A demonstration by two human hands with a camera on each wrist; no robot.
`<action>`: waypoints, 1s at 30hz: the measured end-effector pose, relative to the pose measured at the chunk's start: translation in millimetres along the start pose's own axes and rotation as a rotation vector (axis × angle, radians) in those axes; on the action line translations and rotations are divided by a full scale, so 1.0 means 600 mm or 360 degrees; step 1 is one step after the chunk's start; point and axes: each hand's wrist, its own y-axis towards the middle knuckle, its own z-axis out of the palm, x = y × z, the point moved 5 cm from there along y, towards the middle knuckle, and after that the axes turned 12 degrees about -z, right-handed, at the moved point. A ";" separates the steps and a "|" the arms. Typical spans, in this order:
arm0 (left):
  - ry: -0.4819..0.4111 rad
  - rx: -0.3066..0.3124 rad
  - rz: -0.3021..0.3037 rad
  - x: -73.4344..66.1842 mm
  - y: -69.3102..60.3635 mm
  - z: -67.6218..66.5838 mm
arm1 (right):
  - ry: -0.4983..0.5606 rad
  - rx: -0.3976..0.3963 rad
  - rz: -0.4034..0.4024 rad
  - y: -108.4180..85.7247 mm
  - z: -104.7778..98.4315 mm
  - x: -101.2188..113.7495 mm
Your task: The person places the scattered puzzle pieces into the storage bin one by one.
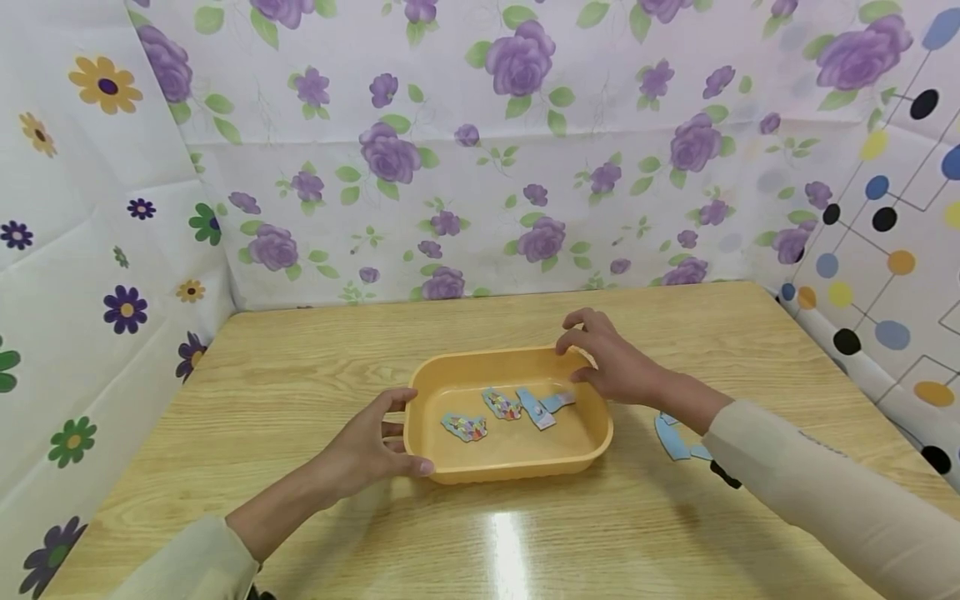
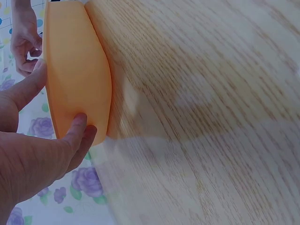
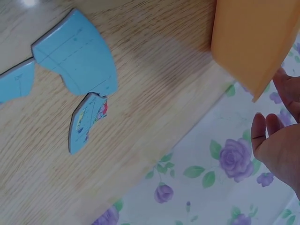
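A yellow-orange plastic tray (image 1: 510,469) stands on the table with several flat printed pieces inside, two colourful (image 1: 465,427) and two light blue (image 1: 536,408). The left hand (image 1: 360,446) holds the tray's left end, thumb at the near rim; in the left wrist view that hand (image 2: 42,150) has its fingers against the tray's outer wall (image 2: 77,70). At the far right corner, the right hand (image 1: 611,358) has its thumb inside the tray and its fingers bent above and behind the rim. The right wrist view shows this hand (image 3: 286,140) beside the tray (image 3: 253,42), its grip partly hidden.
More light blue pieces (image 1: 671,437) lie on the table right of the tray, partly under the right forearm; the right wrist view shows blue pieces (image 3: 79,54) there. Floral cloth (image 1: 465,167) hangs behind the wooden table (image 1: 300,358), with patterned cloths at both sides.
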 end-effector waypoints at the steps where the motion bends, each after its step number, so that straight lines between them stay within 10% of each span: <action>1: 0.0000 0.0000 0.0000 0.000 0.000 0.000 | -0.0001 -0.0002 0.0004 -0.001 -0.002 -0.001; 30: -0.0003 0.0011 0.0004 0.001 0.001 0.000 | 0.0011 -0.0107 0.0205 -0.082 -0.047 -0.058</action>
